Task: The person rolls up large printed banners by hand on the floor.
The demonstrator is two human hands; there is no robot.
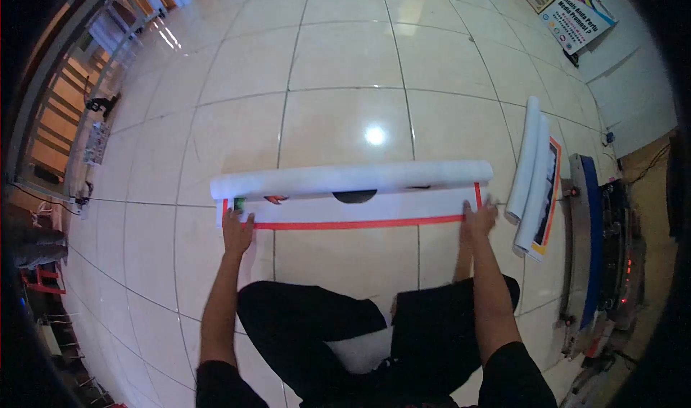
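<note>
A partly rolled white banner point(345, 209) with a red border lies across the tiled floor in front of my crossed legs. Its far side is a thick white roll point(345, 175), while the near strip lies unrolled and shows parts of dark, red and green printing. My left hand point(237, 232) rests at the strip's near left corner, thumb and forefinger apart. At the near right corner, my right hand point(481, 219) touches the sheet with its fingers spread. Neither hand visibly grips the sheet, though the undersides of the fingers are hidden.
To the right lie two rolled prints point(531, 178), one with an orange edge showing. Beyond them stands a long blue and black machine point(592, 235) with small red lights. A printed sign point(578, 19) leans at the far right. A metal-framed gate point(61, 98) borders the left side.
</note>
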